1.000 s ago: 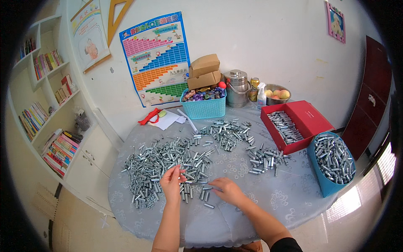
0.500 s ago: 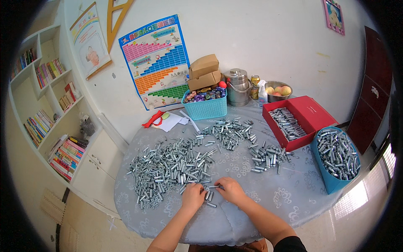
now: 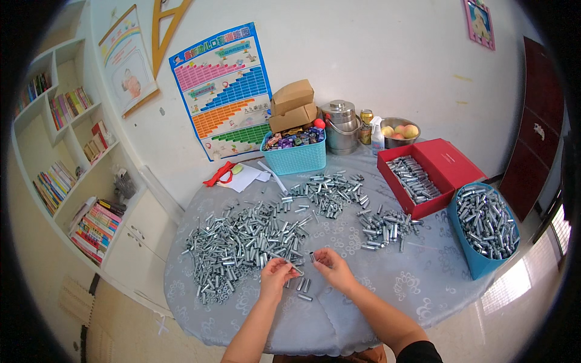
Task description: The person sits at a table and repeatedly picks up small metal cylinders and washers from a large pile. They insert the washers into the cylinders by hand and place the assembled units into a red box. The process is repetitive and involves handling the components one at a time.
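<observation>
Near the table's front edge, my left hand (image 3: 278, 278) pinches a slim silvery metal rod, perhaps a bolt (image 3: 297, 270), which points toward the right. A short shiny metal sleeve (image 3: 312, 257) is upright between the fingertips of my right hand (image 3: 333, 268). The two pieces are apart. Below the hands, several loose metal sleeves (image 3: 305, 297) lie on the cloth. A large heap of metal sleeves and rods (image 3: 242, 245) spreads to the left of my hands, with small rings or nuts (image 3: 219, 295) at its near edge.
Smaller metal piles lie behind (image 3: 331, 193) and to the right (image 3: 390, 227). A red box (image 3: 417, 209) and a blue bin (image 3: 478, 266), both holding metal parts, stand at the right. Behind are a turquoise basket (image 3: 296, 160), a steel pot (image 3: 342, 130) and a fruit bowl (image 3: 399, 141).
My hands have drawn slightly apart and up from the loose sleeves. The rod in the left and the sleeve in the right now show separately.
</observation>
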